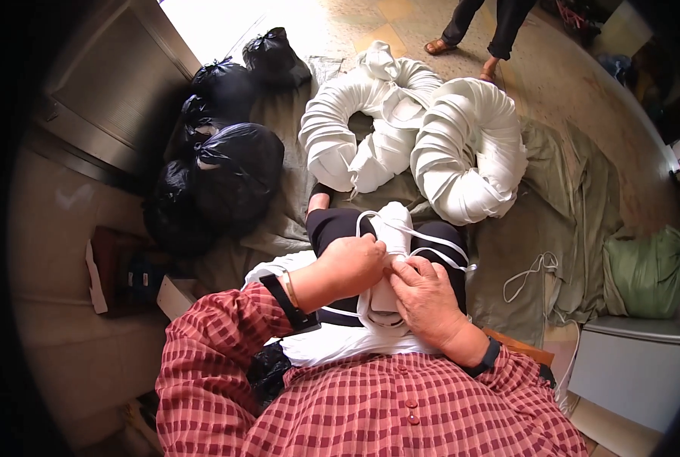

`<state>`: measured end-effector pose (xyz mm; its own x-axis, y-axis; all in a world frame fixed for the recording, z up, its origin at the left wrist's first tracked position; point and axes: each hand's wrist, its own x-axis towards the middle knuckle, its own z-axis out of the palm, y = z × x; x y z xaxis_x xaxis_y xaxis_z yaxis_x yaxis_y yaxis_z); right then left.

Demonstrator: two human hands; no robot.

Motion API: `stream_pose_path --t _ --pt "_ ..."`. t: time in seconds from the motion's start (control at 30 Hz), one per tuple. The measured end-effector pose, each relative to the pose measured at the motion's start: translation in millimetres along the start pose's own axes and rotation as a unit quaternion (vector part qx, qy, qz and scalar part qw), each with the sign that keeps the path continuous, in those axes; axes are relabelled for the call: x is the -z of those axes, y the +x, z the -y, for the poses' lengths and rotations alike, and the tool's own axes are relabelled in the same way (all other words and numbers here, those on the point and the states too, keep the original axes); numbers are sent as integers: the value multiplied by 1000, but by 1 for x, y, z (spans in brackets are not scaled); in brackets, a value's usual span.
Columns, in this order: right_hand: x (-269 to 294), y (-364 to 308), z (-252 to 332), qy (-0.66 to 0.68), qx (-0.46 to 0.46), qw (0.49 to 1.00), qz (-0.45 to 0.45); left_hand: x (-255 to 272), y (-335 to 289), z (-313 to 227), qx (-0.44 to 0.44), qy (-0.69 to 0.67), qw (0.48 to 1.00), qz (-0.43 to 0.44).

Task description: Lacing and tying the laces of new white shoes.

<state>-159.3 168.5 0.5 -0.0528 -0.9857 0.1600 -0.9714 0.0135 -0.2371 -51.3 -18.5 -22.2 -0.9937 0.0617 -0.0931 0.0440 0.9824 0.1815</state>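
A tiled floor [401, 23] lay pale under bright daylight at the top. An olive-green cloth [553, 198] covered much of it. Black rubbish bags [226, 152] were heaped by a grey metal cabinet [104, 91] on the left. A green sack [648, 270] sat beside a white box [633, 365] at the right.

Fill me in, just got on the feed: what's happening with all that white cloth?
A seated person in a red checked shirt works a bundle of white cloth on their lap. The left hand and right hand press together on it, fingers closed around white strips looped over the bundle. Ahead, two big rolled white cloth rings lie on a green sheet. Black bags sit to the left, and a green sack to the right. Another person's legs show at the top.
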Motion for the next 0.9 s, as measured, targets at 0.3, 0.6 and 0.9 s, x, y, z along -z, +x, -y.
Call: stream_pose_path --t 0.3,0.6,0.9 --pt "-14 11 7 86 -87 991 -53 -4 -8 4 -7 -68 998 1" --pt "-36 35 13 -106 -129 983 -80 -24 -10 11 -70 -47 994 -65" --pt "-34 24 19 -110 -121 983 -78 -22 -16 -7 -70 66 995 -6"
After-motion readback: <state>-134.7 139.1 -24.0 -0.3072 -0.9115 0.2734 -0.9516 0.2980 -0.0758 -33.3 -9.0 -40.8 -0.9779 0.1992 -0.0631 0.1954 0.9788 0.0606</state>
